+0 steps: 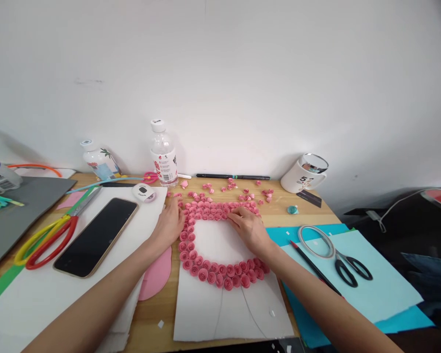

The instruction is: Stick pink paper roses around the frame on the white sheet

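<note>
A white sheet (202,314) with faint pencil curves carries rows of pink rolled-paper roses (228,283) in a rounded ring. Bare white paper shows in the ring's middle. At the upper left of the ring, my left hand (172,219) rests against the outer roses, thumb and fingers apart. My right hand (250,226) reaches over the ring's right side, its thumb and fingertips pinched together on a paper rose at the inner edge of the top rows. That hand and forearm hide the roses on the right.
Loose pink roses (268,194) lie behind the sheet. A bottle (164,159), a pen (233,176) and a tilted mug (303,174) line the wall. On the left are a phone (97,238) and red-yellow scissors (57,235); on the right, tape (316,241), black-handled scissors (353,271) and a pencil (314,267).
</note>
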`<action>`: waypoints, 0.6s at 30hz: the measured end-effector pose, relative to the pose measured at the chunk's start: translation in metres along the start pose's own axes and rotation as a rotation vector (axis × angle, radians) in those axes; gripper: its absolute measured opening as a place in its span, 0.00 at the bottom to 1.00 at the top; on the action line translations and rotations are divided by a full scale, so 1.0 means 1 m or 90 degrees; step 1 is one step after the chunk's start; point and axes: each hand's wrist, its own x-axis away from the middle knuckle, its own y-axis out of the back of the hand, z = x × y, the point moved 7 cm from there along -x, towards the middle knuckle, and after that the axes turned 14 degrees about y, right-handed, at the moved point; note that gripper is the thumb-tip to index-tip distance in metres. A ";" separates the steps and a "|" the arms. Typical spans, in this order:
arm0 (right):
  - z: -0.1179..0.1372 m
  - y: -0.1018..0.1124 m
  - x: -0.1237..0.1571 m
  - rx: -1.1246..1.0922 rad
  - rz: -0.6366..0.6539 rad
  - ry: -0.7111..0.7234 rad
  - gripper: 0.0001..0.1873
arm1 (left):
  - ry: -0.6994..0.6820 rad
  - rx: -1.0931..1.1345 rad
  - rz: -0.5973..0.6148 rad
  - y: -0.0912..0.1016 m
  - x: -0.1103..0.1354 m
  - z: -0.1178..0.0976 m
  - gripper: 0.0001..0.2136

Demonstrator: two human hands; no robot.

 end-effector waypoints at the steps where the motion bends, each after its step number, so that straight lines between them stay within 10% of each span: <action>1: 0.001 -0.001 0.000 0.016 0.010 0.010 0.14 | 0.000 0.002 -0.004 0.000 0.000 0.000 0.16; 13: 0.004 0.006 0.003 -0.064 -0.051 0.033 0.12 | -0.097 -0.039 -0.126 0.014 0.012 -0.012 0.12; 18: -0.074 0.037 0.022 -0.104 -0.159 -0.110 0.13 | -0.392 -0.088 -0.069 0.003 0.044 -0.060 0.11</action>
